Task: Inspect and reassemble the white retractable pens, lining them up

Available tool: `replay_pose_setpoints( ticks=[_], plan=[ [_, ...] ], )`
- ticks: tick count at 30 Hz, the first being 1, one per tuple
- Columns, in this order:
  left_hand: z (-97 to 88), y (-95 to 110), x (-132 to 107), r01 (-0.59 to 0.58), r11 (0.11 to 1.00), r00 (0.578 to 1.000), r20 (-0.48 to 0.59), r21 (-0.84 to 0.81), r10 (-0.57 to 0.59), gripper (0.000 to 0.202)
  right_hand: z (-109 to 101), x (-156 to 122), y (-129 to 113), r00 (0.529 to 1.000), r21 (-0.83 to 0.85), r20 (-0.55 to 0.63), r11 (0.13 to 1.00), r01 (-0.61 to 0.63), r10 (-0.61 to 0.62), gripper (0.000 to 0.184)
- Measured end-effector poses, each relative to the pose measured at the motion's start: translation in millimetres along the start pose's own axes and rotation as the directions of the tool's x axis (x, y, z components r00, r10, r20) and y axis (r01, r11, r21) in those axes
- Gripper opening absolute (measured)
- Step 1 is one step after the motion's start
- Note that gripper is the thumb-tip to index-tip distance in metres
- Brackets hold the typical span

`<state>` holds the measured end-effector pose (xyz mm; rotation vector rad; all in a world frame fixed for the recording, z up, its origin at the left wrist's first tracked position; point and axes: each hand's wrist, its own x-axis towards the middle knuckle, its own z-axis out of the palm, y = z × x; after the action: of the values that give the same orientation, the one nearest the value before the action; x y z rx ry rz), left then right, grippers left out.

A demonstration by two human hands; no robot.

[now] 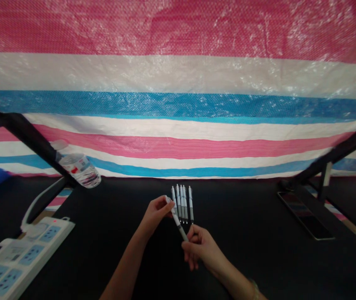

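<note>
Both my hands hold one white pen (176, 220) above a black table (246, 233). My left hand (154, 214) pinches its upper end, fingers closed around it. At the pen's lower end my right hand (200, 246) grips it with curled fingers. The pen slants from upper left to lower right between them. Just behind it, several more white pens (184, 203) lie side by side in a row on the table, pointing away from me.
A white power strip (18, 258) with a lit switch lies at the left front. A clear water bottle (79, 168) lies tilted at the left rear. A dark phone (304, 214) rests at the right near a black frame bar (334, 156). A striped tarpaulin (178, 83) hangs behind.
</note>
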<state>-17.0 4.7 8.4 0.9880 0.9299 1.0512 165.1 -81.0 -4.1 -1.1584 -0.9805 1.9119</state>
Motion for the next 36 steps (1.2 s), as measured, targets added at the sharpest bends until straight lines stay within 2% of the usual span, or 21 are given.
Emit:
replay_pose_setpoints(
  ticks=[5, 11, 16, 22, 27, 31, 36],
  plan=[
    [-6.2, 2.6, -1.3, -0.008, 0.999, 1.000, 0.027, 0.046, 0.007, 0.029, -1.4, 3.0, 6.2, 0.999, 0.060, 0.034, 0.998, 0.002, -0.004, 0.049],
    [-5.6, 7.7, -1.8, 0.005, 1.000, 0.999, 0.036, -0.018, -0.005, 0.033, -1.0, 3.4, 4.2, 0.994, 0.089, 0.105, 0.996, -0.027, 0.017, 0.060],
    [-6.2, 6.3, -0.6, -0.003, 1.000, 1.000, -0.006, -0.022, 0.003, 0.032, 0.1, 2.0, 2.2, 0.999, 0.032, 0.047, 0.999, 0.008, -0.009, 0.054],
    [-4.8, 7.8, -2.5, -0.008, 0.999, 1.000, -0.017, -0.039, 0.008, 0.031, 0.1, 2.0, 4.7, 0.996, 0.071, 0.082, 0.997, -0.025, 0.019, 0.060],
    [-4.4, 9.5, -2.5, -0.007, 0.999, 0.999, -0.036, -0.038, 0.006, 0.031, 0.3, 3.5, 4.6, 1.000, 0.053, -0.008, 0.999, 0.006, -0.006, 0.057],
    [-5.0, 8.4, -1.9, -0.012, 1.000, 0.999, -0.040, -0.026, 0.011, 0.031, 0.0, 4.5, 5.0, 0.998, 0.098, 0.048, 0.995, -0.032, 0.027, 0.064],
    [-5.3, 5.7, -1.5, -0.025, 0.999, 0.999, -0.032, 0.021, 0.026, 0.028, 0.2, 4.1, 5.8, 1.000, 0.019, -0.005, 1.000, 0.011, -0.011, 0.056]
  ],
)
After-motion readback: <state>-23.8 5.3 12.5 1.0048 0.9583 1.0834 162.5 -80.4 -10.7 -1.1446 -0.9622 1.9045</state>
